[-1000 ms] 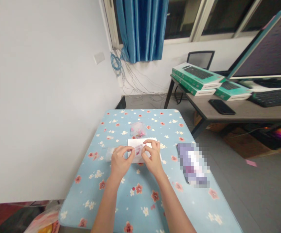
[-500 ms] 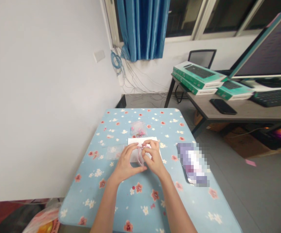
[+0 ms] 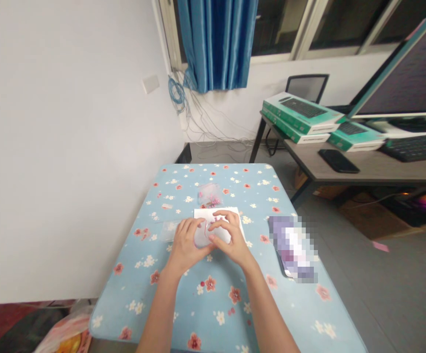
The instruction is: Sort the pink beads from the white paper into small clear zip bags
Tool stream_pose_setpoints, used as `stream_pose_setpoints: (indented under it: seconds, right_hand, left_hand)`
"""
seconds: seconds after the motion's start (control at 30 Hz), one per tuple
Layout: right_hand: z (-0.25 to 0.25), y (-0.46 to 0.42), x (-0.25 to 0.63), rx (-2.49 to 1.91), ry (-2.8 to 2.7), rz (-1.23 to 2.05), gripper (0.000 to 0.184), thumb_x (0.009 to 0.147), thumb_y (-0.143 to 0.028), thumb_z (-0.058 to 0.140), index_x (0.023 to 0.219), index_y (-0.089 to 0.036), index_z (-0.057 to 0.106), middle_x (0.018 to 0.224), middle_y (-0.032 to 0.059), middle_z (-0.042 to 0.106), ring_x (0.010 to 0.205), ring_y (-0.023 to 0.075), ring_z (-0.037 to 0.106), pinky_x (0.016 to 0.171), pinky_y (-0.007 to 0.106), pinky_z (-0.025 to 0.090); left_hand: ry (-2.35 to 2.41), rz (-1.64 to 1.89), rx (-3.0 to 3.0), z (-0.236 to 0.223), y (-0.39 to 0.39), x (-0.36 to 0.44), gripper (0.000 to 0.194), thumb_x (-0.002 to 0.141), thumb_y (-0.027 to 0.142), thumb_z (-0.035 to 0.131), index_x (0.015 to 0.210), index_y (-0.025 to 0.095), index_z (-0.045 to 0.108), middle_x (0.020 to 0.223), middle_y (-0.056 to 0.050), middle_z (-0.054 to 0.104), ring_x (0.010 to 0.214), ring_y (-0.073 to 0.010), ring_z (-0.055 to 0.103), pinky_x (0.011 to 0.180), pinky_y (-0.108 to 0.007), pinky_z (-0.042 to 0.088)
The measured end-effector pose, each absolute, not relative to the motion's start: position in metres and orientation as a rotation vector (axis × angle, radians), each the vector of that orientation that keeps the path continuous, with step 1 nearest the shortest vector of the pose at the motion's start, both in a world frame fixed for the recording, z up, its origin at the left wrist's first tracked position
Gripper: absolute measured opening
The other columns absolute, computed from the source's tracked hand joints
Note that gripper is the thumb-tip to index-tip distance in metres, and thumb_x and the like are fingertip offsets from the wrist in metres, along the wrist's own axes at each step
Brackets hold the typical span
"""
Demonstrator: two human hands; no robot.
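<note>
Over a white sheet of paper, my two hands are close together with a thin pink cord between them. My left hand is curled on the left of the cord, its fingertips pinched at the strand. From the right, my right hand reaches in with bent fingers and holds the cord near its fingertips. The exact grip is partly hidden and the cord is very thin. Just beyond the paper lies a clear bag of pink beads. A flat clear plastic bag is left of my left hand.
The table has a blue flowered cover, with a small red bead near the front. At right lies a blurred purple packet. A desk beside it carries keyboard boxes and a black phone. A wall stands left.
My left hand has shifted slightly left, and my right fingers have moved left and spread a little. The pink loop that hung between my hands now shows as a thin strand.
</note>
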State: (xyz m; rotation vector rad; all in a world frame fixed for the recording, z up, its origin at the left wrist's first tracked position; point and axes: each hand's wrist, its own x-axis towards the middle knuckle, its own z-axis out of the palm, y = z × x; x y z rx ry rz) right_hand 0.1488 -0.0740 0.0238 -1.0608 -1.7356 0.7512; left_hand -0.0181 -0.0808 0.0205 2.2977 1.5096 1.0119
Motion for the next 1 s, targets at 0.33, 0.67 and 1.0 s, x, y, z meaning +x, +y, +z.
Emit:
stream_pose_setpoints:
  seconds: [0.33, 0.67, 1.0]
  right_hand:
    - [0.022, -0.073, 0.144, -1.044, -1.671, 0.798, 0.008, 0.076, -0.021, 0.063, 0.069, -0.023, 0.065, 0.108, 0.0047, 0.059, 0.111, 0.0238, 0.043, 0.098, 0.042, 0.03]
    - [-0.003, -0.057, 0.134, -0.973, -0.927, 1.281, 0.011, 0.071, -0.027, 0.059, 0.063, -0.019, 0.055, 0.081, 0.0003, 0.062, 0.079, 0.0155, 0.055, 0.075, 0.027, 0.041]
    - [-0.006, -0.054, 0.132, -1.083, -0.586, 1.43, 0.033, 0.063, -0.037, 0.068, 0.09, -0.023, 0.055, 0.075, -0.0023, 0.063, 0.067, 0.0153, 0.063, 0.054, 0.022, 0.046]
  left_hand:
    - [1.635, 0.92, 2.337, 0.017, -0.081, -0.019, 0.052, 0.067, 0.024, 0.069, 0.115, 0.02, 0.05, 0.1, -0.006, 0.057, 0.095, -0.0246, 0.053, 0.084, -0.04, 0.043]
    - [1.588, 0.857, 2.156, 0.01, -0.082, -0.021, 0.064, 0.073, 0.023, 0.063, 0.131, 0.025, 0.037, 0.109, -0.005, 0.052, 0.101, -0.022, 0.053, 0.089, -0.038, 0.046]
    - [1.544, 0.758, 2.107, 0.013, -0.085, -0.022, 0.072, 0.072, 0.017, 0.057, 0.138, 0.029, 0.032, 0.116, -0.005, 0.046, 0.104, -0.0209, 0.055, 0.092, -0.038, 0.047]
